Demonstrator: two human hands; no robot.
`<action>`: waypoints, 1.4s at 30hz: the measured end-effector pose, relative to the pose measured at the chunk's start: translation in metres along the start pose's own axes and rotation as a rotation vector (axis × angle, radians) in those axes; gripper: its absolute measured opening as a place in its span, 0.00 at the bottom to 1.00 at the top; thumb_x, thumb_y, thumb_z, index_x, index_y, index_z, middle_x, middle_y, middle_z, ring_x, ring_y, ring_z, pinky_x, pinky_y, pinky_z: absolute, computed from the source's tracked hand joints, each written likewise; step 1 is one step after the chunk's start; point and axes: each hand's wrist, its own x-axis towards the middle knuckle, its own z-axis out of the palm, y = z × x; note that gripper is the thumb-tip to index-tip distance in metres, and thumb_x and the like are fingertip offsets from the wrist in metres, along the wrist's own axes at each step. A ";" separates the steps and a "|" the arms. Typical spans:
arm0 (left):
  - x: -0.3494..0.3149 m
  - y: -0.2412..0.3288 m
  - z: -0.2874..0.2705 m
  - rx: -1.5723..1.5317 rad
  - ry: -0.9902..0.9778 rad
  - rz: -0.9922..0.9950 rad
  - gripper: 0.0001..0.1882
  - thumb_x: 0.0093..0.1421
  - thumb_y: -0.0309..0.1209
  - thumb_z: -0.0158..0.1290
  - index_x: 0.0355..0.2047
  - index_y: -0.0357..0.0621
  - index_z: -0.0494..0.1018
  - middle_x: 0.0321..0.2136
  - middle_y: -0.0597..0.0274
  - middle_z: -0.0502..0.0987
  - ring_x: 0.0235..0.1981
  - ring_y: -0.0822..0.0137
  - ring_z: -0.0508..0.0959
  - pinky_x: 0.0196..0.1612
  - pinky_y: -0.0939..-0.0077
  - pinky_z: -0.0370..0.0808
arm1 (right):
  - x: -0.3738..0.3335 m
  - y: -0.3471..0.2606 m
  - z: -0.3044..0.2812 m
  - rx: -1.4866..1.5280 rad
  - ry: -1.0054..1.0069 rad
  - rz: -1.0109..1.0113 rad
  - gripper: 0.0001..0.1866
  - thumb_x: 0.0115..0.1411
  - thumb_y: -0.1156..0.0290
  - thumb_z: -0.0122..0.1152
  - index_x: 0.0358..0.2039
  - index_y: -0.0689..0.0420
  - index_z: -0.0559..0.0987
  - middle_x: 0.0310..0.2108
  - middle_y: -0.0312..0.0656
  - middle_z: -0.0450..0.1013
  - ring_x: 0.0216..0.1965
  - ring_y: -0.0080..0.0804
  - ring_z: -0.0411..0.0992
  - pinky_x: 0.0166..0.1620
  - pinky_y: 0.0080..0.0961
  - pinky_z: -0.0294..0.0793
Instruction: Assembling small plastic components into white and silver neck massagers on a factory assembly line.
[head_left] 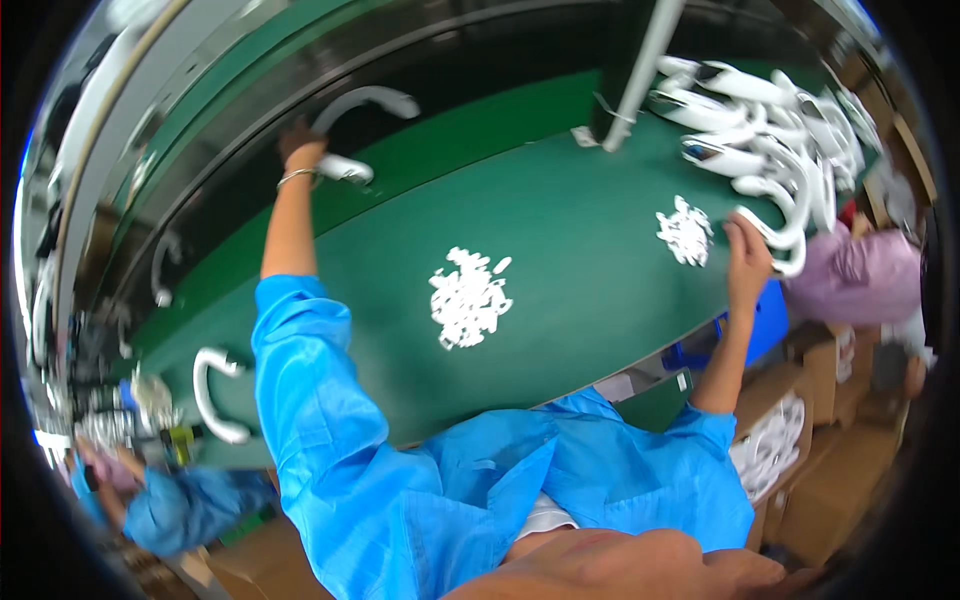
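Note:
Stretched out to the far left, my left hand [303,146] is closed around the bend of a white U-shaped plastic part [372,97] over the dark belt. Its fingers are partly hidden and slightly blurred. At the right, my right hand [747,256] has its fingers closed on the end of another white U-shaped part [786,238], at the near edge of a heap of similar parts [770,125]. A small pile of white pieces [686,232] lies just left of that hand. A larger pile of small white pieces [470,300] sits mid-table.
The green table [570,270] curves across in front of me. Another U-shaped part [205,395] lies at its left end. A grey post [640,80] stands at the back. A blue bin [755,325], a pink bundle [850,275] and cardboard boxes [840,480] are at the right. A co-worker in blue [195,505] is lower left.

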 end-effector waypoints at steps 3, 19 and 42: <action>0.038 0.008 0.036 0.009 0.069 0.110 0.36 0.54 0.43 0.52 0.61 0.48 0.56 0.52 0.41 0.68 0.56 0.46 0.66 0.56 0.55 0.65 | 0.009 -0.009 0.016 -0.103 -0.146 -0.095 0.09 0.55 0.79 0.55 0.37 0.63 0.78 0.35 0.48 0.76 0.34 0.38 0.75 0.40 0.27 0.73; -0.046 0.088 0.032 -1.787 -0.578 -0.213 0.11 0.55 0.30 0.57 0.38 0.40 0.74 0.28 0.54 0.77 0.30 0.56 0.79 0.27 0.60 0.77 | 0.040 0.030 0.084 -0.397 -0.413 -0.109 0.03 0.48 0.78 0.59 0.25 0.61 0.74 0.25 0.49 0.69 0.29 0.51 0.69 0.33 0.40 0.68; -0.309 0.177 -0.100 -1.995 -0.888 -0.106 0.19 0.56 0.30 0.56 0.45 0.32 0.66 0.38 0.48 0.75 0.32 0.64 0.79 0.33 0.75 0.80 | -0.015 -0.084 0.096 1.457 -0.506 0.653 0.09 0.59 0.74 0.58 0.38 0.66 0.75 0.33 0.43 0.75 0.32 0.25 0.74 0.31 0.12 0.75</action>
